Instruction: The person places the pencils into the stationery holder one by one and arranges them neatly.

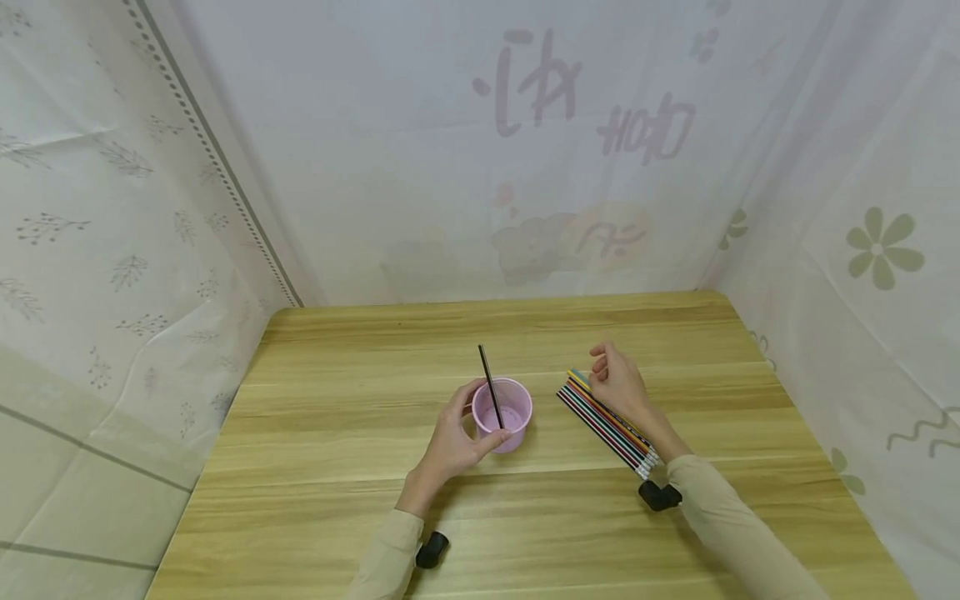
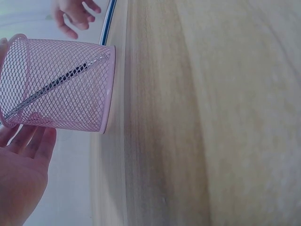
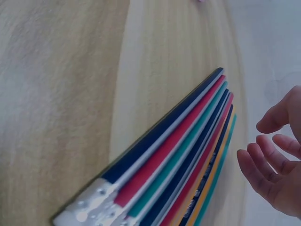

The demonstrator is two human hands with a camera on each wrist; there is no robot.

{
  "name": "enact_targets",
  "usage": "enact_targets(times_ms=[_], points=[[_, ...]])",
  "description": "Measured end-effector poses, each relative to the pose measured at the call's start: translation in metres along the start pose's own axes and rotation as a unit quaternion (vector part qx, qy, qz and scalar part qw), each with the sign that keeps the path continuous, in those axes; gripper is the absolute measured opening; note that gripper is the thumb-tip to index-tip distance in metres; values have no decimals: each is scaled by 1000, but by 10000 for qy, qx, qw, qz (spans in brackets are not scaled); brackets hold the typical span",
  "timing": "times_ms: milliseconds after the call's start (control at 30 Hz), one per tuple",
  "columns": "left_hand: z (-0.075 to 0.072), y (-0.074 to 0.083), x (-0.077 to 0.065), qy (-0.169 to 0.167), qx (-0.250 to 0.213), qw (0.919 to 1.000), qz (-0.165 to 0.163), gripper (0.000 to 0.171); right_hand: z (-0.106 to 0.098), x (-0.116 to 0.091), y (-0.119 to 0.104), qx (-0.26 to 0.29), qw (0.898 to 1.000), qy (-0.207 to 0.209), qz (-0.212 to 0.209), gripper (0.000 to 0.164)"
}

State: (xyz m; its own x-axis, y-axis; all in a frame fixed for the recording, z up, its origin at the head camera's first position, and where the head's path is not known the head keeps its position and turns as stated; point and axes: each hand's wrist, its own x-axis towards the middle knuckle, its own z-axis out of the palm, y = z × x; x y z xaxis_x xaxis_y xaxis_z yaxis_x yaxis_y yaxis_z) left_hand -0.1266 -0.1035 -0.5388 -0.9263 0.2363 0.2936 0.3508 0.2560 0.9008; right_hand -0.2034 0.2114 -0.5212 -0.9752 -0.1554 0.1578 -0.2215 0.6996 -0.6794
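Note:
My left hand (image 1: 453, 433) grips a pink mesh pen holder (image 2: 70, 110), fingers round its far left side and thumb at the near rim. One dark pencil (image 1: 485, 367) leans inside the holder, its upper part sticking out over the rim. To the right lies a fanned row of striped and coloured pencils (image 1: 600, 425), their eraser ends toward me. Over the far end of that row is my right hand (image 1: 621, 385), fingers loosely bent. In the right wrist view nothing shows between its thumb and fingers (image 3: 263, 162).
Everything stands on a wood-grain table (image 1: 337, 400). Behind it hangs a pale printed curtain (image 1: 375, 167), with more patterned cloth on both sides. A black wrist camera mount (image 1: 432, 550) sits at the left wrist, another black mount (image 1: 660, 496) at the right.

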Motion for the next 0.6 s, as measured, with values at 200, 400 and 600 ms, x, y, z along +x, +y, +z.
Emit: enact_targets(times_ms=[200, 400, 600], points=[[0, 1, 1, 20, 0, 10000, 85, 85, 4, -3, 8, -182, 9998, -70, 8, 40], [0, 2, 0, -2, -61, 9999, 132, 84, 6, -5, 14, -376, 9991, -187, 37, 37], [0, 0, 0, -4, -54, 9999, 142, 84, 4, -5, 15, -577, 9976, -373, 124, 33]])
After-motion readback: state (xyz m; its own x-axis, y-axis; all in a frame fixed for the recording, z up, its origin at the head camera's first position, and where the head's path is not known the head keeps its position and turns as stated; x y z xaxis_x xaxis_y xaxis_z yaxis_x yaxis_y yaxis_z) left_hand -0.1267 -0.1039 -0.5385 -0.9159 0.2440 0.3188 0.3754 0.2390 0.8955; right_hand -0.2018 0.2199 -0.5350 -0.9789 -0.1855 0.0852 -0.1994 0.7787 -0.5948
